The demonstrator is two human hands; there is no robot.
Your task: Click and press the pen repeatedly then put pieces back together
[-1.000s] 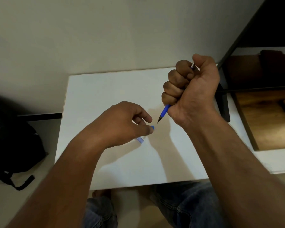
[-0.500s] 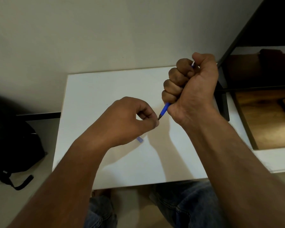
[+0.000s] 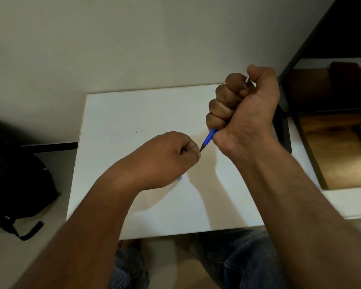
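My right hand (image 3: 244, 113) grips a blue pen (image 3: 208, 139) in a fist, dark tip pointing down-left. My left hand (image 3: 167, 157) is curled around a small pale blue pen cap (image 3: 179, 178); only the cap's end shows below the palm. The pen's tip meets the left hand's thumb and forefinger. Both hands hover over the white table (image 3: 133, 113).
A black backpack (image 3: 15, 184) lies on the floor at the left. A wooden surface (image 3: 331, 151) and a dark frame (image 3: 283, 130) stand to the right of the table. My jeans-clad legs (image 3: 233, 261) are below the table's near edge.
My left hand has risen and moved right until its fingertips meet the pen tip. The cap's front end, visible before, is now hidden in the fingers. The right hand has barely moved.
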